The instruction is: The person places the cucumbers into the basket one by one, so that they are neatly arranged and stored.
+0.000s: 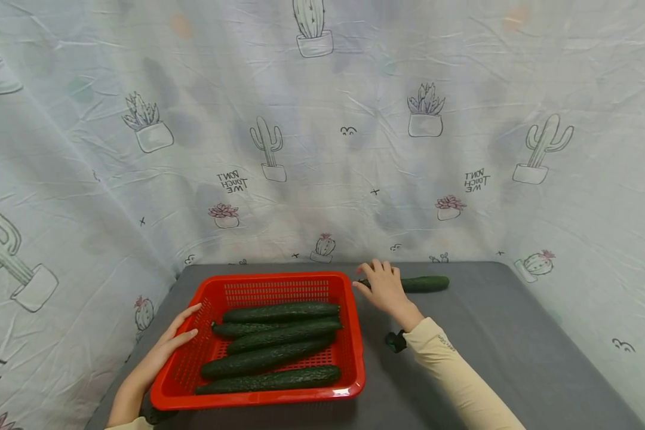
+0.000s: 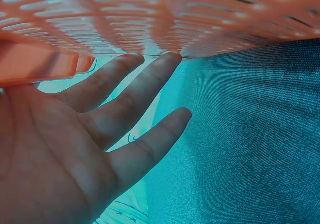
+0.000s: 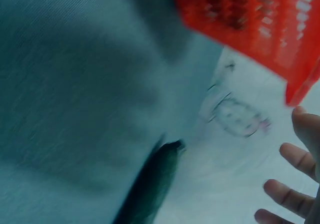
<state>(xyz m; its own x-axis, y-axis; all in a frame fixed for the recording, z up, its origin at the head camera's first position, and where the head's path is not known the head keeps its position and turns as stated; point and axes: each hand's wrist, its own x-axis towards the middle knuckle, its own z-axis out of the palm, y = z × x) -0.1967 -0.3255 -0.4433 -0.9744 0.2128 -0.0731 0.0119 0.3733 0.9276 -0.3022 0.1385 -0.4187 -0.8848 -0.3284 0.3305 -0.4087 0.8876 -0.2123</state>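
Observation:
A red plastic basket (image 1: 258,399) with slotted walls holds several dark green cucumbers (image 1: 271,355), lying roughly crosswise. My left hand (image 1: 163,349) is at the basket's left side, thumb and a finger over its rim. In the left wrist view, other fingers (image 2: 145,149) of that hand extend beneath the slotted basket, spread apart. My right hand (image 1: 384,289) is just right of the basket's far corner, fingers loosely bent and apart. It hovers over the near end of a single cucumber (image 1: 427,284) on the table. The right wrist view shows a gap between the fingers and that cucumber (image 3: 150,184).
A grey cloth-covered table (image 1: 494,334) lies under everything. Behind and at both sides hangs a pale curtain (image 1: 322,179) printed with cacti. A small black wrist device (image 1: 395,341) sits at the right wrist.

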